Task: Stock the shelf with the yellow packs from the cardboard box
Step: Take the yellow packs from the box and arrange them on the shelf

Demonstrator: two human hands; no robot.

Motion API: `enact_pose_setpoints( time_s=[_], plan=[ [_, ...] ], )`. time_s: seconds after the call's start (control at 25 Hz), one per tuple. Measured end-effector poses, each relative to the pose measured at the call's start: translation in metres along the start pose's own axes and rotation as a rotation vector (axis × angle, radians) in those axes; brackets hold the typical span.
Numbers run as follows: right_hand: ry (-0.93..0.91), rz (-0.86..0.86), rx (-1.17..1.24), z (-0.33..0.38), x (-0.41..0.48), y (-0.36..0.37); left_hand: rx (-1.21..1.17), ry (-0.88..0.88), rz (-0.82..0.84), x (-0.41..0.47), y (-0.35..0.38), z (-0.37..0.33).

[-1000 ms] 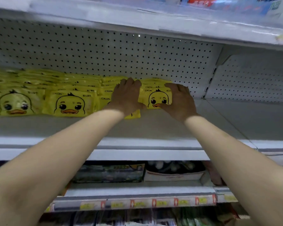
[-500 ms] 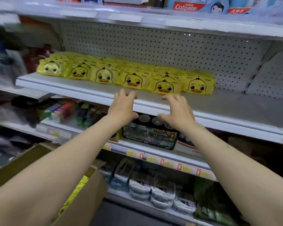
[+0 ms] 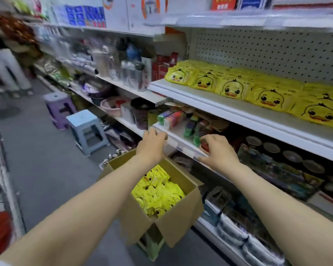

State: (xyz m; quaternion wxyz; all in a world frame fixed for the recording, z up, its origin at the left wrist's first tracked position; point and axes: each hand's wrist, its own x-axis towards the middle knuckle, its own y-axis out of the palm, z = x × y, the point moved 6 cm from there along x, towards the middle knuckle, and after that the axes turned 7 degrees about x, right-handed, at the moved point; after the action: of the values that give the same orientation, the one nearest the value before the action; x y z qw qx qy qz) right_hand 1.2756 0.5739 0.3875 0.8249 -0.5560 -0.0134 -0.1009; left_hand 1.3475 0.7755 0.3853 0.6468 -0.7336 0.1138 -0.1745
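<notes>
The left hand [image 3: 152, 144] and right hand [image 3: 218, 152] had quit the shelf [image 3: 219, 106], empty and loosely curled above the box [image 3: 173, 221]. More packs [image 3: 158, 191] seemed next.

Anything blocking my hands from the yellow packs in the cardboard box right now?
Nothing visible. The brown cardboard box stands open-topped, flaps folded out, yellow duck-faced packs exposed inside. The left hand and right hand are both empty, higher than the box.
</notes>
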Motion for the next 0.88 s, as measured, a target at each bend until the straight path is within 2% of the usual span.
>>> enact_pose_setpoints(
  time_s=[0.12, 0.28, 0.48, 0.64, 0.88],
  plan=[
    [-0.046, 0.059, -0.007, 0.039, 0.044, 0.046, -0.001, -0.044, 0.021, 0.02, 0.018, 0.06],
    [-0.01, 0.17, 0.002, 0.068, 0.109, 0.132, 0.024, -0.033, 0.111, 0.063, 0.072, 0.137],
    [0.192, 0.4, 0.062, 0.076, 0.158, 0.263, 0.094, 0.041, 0.4, 0.126, 0.17, 0.227],
    [0.386, 0.535, 0.083, 0.043, 0.148, 0.336, 0.125, 0.169, 0.614, 0.154, 0.249, 0.243],
    [0.683, 0.717, 0.092, -0.023, 0.088, 0.418, 0.083, 0.385, 0.903, 0.14, 0.372, 0.204]
  ],
)
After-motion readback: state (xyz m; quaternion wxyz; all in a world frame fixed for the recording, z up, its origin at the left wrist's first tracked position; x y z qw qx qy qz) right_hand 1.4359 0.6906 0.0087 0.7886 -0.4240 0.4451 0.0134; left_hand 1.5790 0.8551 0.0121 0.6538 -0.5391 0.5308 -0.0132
